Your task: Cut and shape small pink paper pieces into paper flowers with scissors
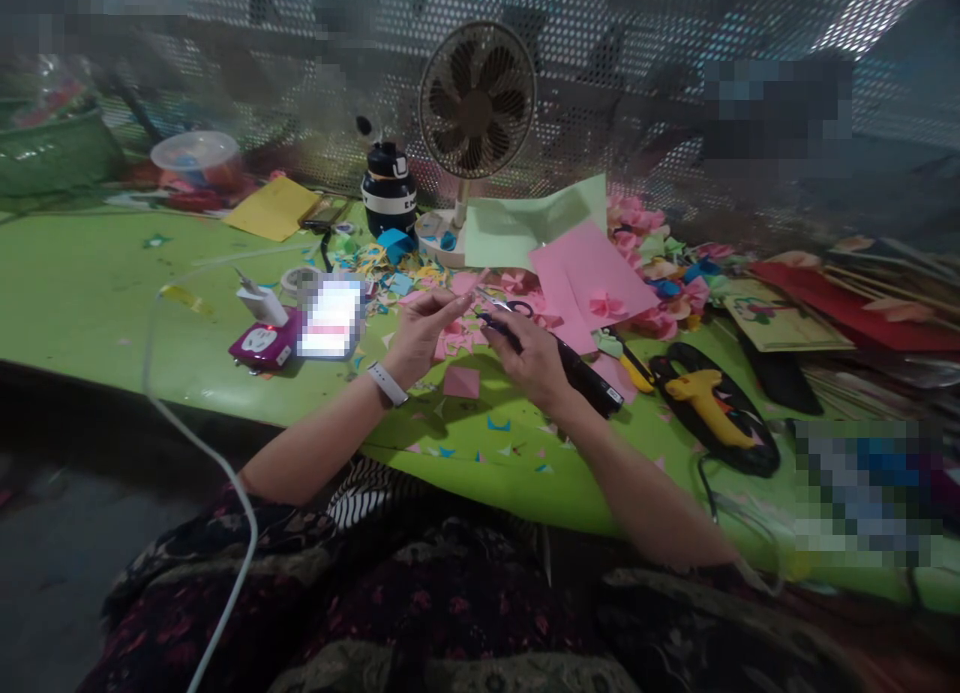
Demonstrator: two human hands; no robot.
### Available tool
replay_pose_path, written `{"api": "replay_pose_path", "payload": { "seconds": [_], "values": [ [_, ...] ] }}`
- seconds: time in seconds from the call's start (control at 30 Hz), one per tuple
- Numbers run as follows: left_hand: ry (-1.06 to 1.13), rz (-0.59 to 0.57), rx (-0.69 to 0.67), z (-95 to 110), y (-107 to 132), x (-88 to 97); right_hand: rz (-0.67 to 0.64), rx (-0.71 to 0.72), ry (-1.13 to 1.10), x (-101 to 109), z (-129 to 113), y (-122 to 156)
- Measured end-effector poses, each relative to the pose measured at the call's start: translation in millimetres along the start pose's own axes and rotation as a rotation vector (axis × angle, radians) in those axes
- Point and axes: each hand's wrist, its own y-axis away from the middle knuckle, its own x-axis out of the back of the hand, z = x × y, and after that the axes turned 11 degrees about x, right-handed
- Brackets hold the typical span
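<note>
Scissors [493, 300] sit in the curled right hand [526, 353], blades toward the left hand [420, 335], its fingertips pinched, apparently to steady pink paper [484, 276].

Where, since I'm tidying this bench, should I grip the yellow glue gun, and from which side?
Probably best by its long handle, coming in from the near right. The glue gun lies on its side on the black oval tray, handle slanting toward the picture's lower right and head at the upper left, so the handle faces that approach.
</note>
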Motion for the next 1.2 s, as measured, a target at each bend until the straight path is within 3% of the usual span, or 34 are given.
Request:
{"api": "replay_pose_path", "payload": {
  "seconds": [0.2, 0.67, 0.77, 0.9, 1.0, 1.2],
  "values": [
    [-0.044, -0.014, -0.066, -2, 2, -0.6, -0.047, -0.09, 0.01, 1, 4, 1],
    [0.035, -0.026, 0.061, -4, -2, 3.0, -0.204, -0.18, -0.279, 10, 2, -5],
    [0.014, -0.036, 0.027, -2, -1, 2.3, -0.236, -0.167, -0.213, 9, -1, -4],
    [-0.047, -0.019, -0.021, 0, 3, -0.6, -0.086, -0.054, 0.01, 0, -1, 2],
    [-0.068, -0.023, -0.027, 3, 6, -4.5, -0.042, -0.038, 0.084, -5, 5, 5],
    [-0.052, -0.039, -0.011, 5, 8, -8.3, -0.153, -0.048, 0.036, 2, 7, 0]
  ]
}}
